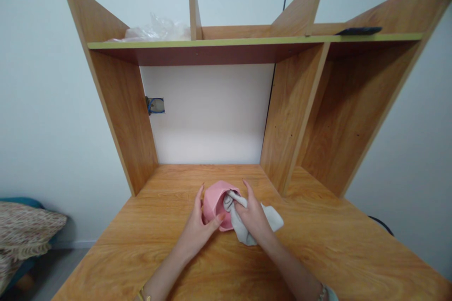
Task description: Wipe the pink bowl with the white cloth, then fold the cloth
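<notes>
Head view shows two bare hands above a wooden table (151, 249), in the middle of its width, and both are busy with a pink bowl (213, 196). The bowl is tilted, so its opening looks toward the right hand (252, 216). The left hand (201, 223) holds the bowl from the left side: its thumb lies at the near rim and the other fingers go around the outside, so these fingers are closed on the bowl. The right hand grips a light grey cloth (243, 231). One part of this cloth is inside the opening of the bowl, and the rest hangs below the hand and spreads out to its right. One finger of the right hand is stretched upward, while the others are bent into the cloth and partly hidden. I cannot tell whether the bowl touches the table.

Behind the hands stands a wooden shelf unit (303, 103). On its upper board lie a clear plastic bag (155, 30) at the left and a flat dark object (360, 31) at the right. A patterned cushion (28, 228) is at the far left, beside the table.
</notes>
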Demonstrator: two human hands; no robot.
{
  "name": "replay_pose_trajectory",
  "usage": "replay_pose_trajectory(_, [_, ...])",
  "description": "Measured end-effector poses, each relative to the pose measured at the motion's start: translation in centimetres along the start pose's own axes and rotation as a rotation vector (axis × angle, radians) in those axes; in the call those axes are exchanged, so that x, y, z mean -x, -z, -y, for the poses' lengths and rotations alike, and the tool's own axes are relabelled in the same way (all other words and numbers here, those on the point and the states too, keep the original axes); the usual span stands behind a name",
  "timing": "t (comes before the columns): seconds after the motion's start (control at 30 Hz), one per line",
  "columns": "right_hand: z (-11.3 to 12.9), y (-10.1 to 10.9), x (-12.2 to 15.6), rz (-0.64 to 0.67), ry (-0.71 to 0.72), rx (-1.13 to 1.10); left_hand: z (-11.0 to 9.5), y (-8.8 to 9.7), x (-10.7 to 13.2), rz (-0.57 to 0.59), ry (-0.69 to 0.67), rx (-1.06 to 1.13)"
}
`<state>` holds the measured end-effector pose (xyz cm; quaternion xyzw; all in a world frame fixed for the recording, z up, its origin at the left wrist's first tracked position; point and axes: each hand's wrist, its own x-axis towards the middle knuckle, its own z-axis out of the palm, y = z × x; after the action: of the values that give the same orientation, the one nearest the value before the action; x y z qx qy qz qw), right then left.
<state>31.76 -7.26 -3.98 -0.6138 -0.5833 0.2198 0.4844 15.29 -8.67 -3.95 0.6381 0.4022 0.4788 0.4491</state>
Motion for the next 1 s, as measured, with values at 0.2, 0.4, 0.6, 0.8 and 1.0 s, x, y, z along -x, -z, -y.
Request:
replay_pose_trajectory(0.2, [-1.1, -1.0, -0.5, 0.008, -0.06, -0.127, -0.1, -0.8, 0.3, -0.006, 0.159, -0.005])
replay_pose_trajectory(0.4, [-1.2, -0.6, -0.8, 0.007, -0.029, 0.022, -1.0, -0.5, 0.3, -0.13, -0.031, -0.225])
replay_pose_trajectory(0.6, [0.7, 0.8, -0.5, 0.038, 0.008, 0.232, -1.2, -0.3, 0.5, -0.042, -0.01, -0.306])
replay_pose_trajectory(0.8, [1.3, 0.8, 0.1, 0.006, 0.081, 0.271, -1.2, 0.2, 0.2, -0.047, -0.048, -0.291])
replay_pose_trajectory(1.0, [0.9, 0.2, 0.1, 0.014, 0.088, 0.072, -0.9, 0.6, -0.7, -0.073, 0.004, -0.169])
